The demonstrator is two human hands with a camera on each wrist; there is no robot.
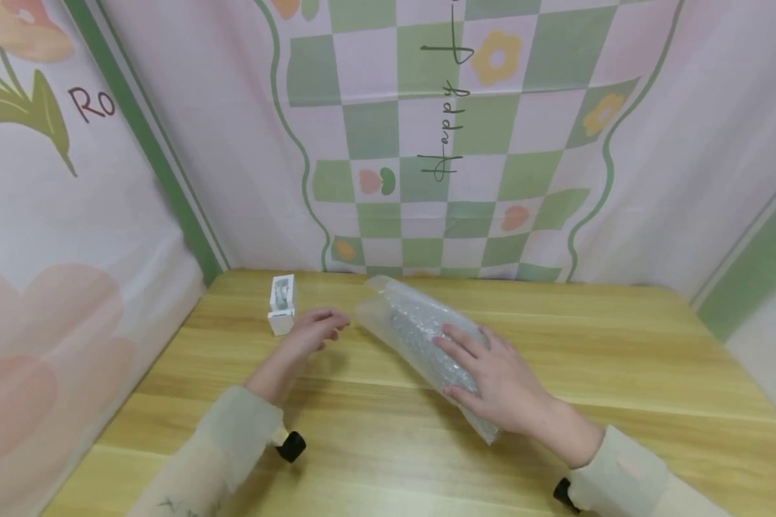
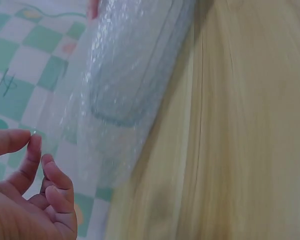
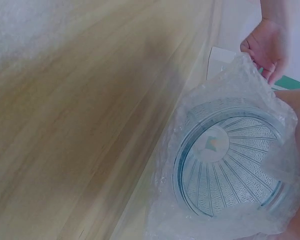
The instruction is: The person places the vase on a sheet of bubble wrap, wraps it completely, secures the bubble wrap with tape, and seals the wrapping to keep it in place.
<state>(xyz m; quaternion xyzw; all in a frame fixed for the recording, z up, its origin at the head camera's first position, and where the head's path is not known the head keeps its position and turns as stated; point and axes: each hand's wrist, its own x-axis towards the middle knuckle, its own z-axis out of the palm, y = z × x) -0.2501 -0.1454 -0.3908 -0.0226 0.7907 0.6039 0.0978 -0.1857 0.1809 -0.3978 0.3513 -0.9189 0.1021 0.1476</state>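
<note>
A tall, ribbed clear glass vase (image 3: 230, 170) sits inside a bubble-wrap bag (image 1: 420, 334). Its round mouth and ridged inside face the right wrist view. My right hand (image 1: 498, 377) grips the wrapped vase near its lower right end, fingers spread over the top and thumb on the near side. At the far left end, the thumb and index finger of my left hand (image 2: 37, 185) come together at the edge of the thin clear film and pinch it. The remaining fingers curl loosely. In the head view, the left hand (image 1: 313, 330) is partly turned away.
A small white box (image 1: 282, 316) with an open-looking front stands left of my left hand, towards the back of the wooden table (image 1: 621, 345). A checked, flowered cloth (image 1: 427, 143) hangs behind the table, and another printed cloth (image 1: 71, 251) hangs at the left.
</note>
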